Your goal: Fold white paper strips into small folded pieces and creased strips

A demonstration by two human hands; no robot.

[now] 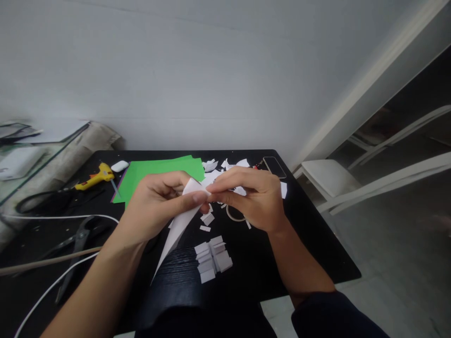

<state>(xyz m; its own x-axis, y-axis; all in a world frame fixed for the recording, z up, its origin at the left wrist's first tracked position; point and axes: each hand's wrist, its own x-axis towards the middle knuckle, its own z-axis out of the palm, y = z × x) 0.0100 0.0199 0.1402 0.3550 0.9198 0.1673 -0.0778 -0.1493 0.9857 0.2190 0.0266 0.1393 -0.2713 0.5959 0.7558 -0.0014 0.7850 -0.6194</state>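
Note:
My left hand (157, 204) and my right hand (252, 195) meet over the middle of a black table (317, 244). Both pinch a folded piece of white paper (178, 225) at its upper end. The paper tapers to a long point that hangs down toward me. Thumbs and forefingers of both hands press together on its top edge. Below the hands lies a small cut white paper shape with several flaps (211, 257). Loose white paper scraps (225, 165) are scattered behind and under the hands.
Green paper sheets (155, 170) lie at the back. A yellow glue gun (95, 177), a white earbud case (120, 165), black scissors (75, 239) and white cables (52, 286) sit to the left. A phone (274, 166) and a tape ring (234, 216) lie right. A white chair (327, 176) stands beyond the table.

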